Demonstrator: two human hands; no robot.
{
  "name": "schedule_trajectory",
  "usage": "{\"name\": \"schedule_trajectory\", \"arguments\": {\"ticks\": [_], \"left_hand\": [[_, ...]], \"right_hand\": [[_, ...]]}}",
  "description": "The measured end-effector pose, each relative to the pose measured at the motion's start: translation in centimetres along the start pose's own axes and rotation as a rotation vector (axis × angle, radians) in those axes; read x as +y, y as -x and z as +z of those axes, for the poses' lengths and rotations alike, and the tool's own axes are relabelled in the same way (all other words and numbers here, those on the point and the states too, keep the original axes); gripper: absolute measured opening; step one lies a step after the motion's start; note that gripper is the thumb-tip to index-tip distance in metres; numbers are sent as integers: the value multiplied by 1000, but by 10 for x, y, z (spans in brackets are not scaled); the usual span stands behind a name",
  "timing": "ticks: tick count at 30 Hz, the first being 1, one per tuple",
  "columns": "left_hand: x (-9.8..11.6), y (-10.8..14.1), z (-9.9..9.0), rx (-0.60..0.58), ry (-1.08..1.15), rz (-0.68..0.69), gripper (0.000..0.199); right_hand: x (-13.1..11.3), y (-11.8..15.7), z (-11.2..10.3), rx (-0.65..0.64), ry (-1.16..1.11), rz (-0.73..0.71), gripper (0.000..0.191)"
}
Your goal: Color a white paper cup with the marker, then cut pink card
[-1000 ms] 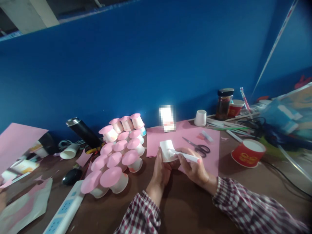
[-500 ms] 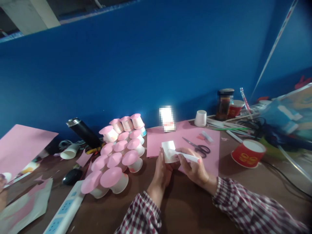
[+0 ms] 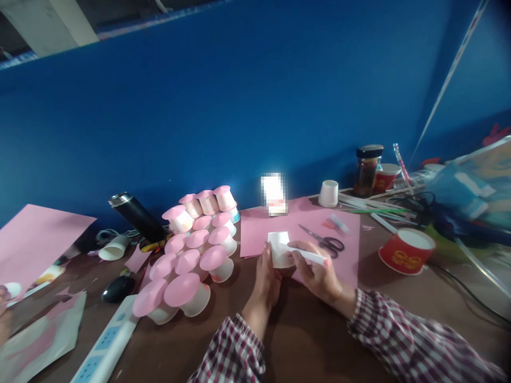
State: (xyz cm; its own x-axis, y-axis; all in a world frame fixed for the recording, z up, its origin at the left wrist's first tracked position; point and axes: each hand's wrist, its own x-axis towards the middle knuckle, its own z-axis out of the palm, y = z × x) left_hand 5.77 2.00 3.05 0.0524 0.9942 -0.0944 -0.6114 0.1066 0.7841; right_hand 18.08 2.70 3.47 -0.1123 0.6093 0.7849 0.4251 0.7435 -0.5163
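A black-lidded jar [image 3: 365, 178] holds something dark; shallow pink paper cones [image 3: 182, 289] cap the paper cups [image 3: 197, 302] at left. Above the table [image 3: 303, 340], the left hand [image 3: 266, 276] curls around a plain white paper cup [image 3: 279, 250], while the right hand [image 3: 318, 272] pinches a white, pink-ended marker [image 3: 312, 257] at its side. Scissors [image 3: 331, 246] lie on pink paper [image 3: 255, 229] just beyond.

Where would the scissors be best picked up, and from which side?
Probably by the looped handles, from the near right: the scissors lie flat on pink paper, loops facing that side, blades pointing away to the far left.
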Motion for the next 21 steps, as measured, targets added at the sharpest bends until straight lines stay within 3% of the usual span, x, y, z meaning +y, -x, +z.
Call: {"name": "schedule_trajectory", "arguments": {"ticks": [7,13,21], "left_hand": [[0,-1,2,49,-4,21,50],[-2,-1,-1,63,-40,25,50],[-8,-2,-12,168,-208,139,47]], "right_hand": [[4,1,-2,-8,-62,51,16],[1,-3,-4,18,7,-15,12],[1,-2,-4,8,30,-21,15]]}}
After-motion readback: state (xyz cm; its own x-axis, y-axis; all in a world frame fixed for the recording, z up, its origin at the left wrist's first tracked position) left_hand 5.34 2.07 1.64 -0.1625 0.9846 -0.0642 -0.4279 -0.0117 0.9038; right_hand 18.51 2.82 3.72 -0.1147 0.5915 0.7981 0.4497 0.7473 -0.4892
